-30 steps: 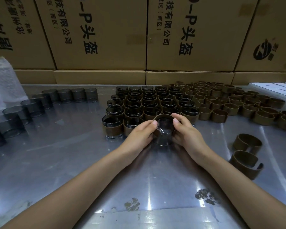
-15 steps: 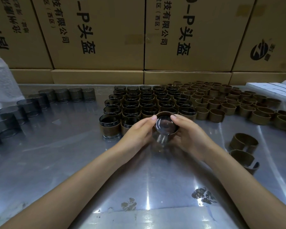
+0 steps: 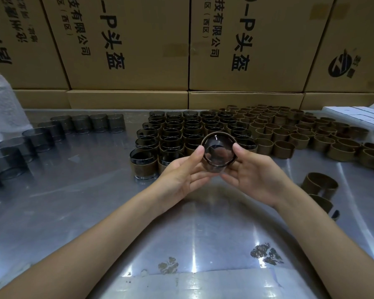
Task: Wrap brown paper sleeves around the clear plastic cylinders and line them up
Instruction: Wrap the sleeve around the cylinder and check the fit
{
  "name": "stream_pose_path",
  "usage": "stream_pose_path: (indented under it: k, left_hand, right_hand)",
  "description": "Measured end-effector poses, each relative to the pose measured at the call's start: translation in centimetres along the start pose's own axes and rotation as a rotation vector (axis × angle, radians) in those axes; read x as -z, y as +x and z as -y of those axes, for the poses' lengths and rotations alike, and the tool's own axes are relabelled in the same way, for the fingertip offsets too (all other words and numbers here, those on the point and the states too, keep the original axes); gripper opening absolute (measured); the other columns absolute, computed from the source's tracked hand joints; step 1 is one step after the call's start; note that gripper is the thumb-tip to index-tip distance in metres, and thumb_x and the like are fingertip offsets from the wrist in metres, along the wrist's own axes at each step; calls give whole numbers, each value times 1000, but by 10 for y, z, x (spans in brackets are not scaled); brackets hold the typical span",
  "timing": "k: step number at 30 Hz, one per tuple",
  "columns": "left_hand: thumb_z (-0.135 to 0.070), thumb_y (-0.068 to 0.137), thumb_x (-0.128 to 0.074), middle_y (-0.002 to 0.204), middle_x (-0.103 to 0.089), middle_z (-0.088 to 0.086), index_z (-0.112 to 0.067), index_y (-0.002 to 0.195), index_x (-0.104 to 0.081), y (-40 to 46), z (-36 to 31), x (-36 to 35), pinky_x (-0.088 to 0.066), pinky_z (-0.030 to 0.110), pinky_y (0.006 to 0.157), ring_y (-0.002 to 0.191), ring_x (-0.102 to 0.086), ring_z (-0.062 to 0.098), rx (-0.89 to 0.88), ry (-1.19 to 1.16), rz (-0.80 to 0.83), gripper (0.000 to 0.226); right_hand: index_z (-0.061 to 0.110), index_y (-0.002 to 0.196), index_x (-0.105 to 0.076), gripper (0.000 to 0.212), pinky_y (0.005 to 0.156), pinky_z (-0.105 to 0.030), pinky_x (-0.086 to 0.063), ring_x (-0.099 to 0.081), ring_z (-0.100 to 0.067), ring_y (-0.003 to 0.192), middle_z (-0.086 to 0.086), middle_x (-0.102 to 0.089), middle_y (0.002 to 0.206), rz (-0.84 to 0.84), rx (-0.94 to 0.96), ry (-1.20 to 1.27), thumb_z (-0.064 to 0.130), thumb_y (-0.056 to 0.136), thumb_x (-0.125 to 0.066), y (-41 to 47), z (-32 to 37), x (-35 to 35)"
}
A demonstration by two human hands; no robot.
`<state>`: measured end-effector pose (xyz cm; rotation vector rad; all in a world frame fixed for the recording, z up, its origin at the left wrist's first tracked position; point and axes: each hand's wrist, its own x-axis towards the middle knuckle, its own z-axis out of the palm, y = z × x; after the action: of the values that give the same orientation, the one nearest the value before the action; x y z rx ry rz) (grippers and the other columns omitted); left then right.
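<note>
Stacked cardboard boxes (image 3: 125,42) with black print along the back, behind a shiny metal tabletop (image 3: 78,203) marked by glare and two dark patches near the front edge. In mid-frame, lifted clear of the tabletop, one clear plastic cylinder (image 3: 218,152) tilted so the open mouth faces the camera, with a brown paper sleeve (image 3: 205,140) around the far rim. Left hand (image 3: 183,175) palm up on the left side, thumb pressed to the upper left rim, fingers curled beneath. Right hand (image 3: 256,174) mirrored on the right side, thumb on the upper right rim, fingers curled below. Grip of both hands closed round the same cylinder; no gap visible between thumbs and wall. Just behind the hands, a block of sleeved cylinders (image 3: 177,134) in tidy rows, upright and touching, the nearest left one standing just beside the left wrist. To the right of that block, a wide spread of empty brown sleeves (image 3: 294,130), upright and tightly packed. Two more loose sleeves (image 3: 320,183) apart from the rest, near the right forearm. On the far left, a curved line of bare clear cylinders (image 3: 52,130), beside a white bubble-wrap bundle (image 3: 2,108). At the right rear corner, a white flat box (image 3: 358,115), partly cut off.
</note>
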<state>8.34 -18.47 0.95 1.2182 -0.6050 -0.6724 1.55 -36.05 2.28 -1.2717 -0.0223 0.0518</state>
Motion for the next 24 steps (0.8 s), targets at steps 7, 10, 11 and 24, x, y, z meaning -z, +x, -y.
stream_pose_path:
  k: [7, 10, 11, 24]
  left_hand:
    - [-71, 54, -75, 104, -74, 2, -30, 93, -77, -1, 0, -1, -52, 18, 80, 103, -68, 13, -47, -33, 118, 57]
    - [-71, 48, -78, 100, -74, 2, -27, 92, -76, -1, 1, 1, -53, 17, 76, 97, -69, 11, -56, -44, 144, 62]
    - [-70, 47, -78, 99, -74, 3, -25, 93, -75, -1, 2, 1, -53, 17, 76, 96, -70, 11, -56, -48, 144, 65]
    - [-62, 52, -82, 112, -70, 5, -21, 105, -71, 0, -3, 7, -52, 20, 81, 107, -66, 13, -80, -37, 132, 68]
  right_hand:
    - [19, 99, -76, 68, 80, -19, -51, -66, -11, 92, -4, -72, 102, 152, 61, 109, 57, 43, -90, 0, -7, 1]
    - [12, 106, -69, 84, 80, -20, -51, -63, -14, 93, -8, -69, 105, 145, 79, 122, 56, 38, -91, 0, -8, -1]
    - [11, 107, -68, 86, 79, -20, -51, -63, -14, 92, -8, -68, 105, 140, 83, 121, 56, 37, -91, 0, -8, -2]
    - [14, 120, -65, 88, 95, -30, -47, -60, -20, 111, -11, -65, 120, 119, 85, 104, 59, 48, -86, -1, -4, -5]
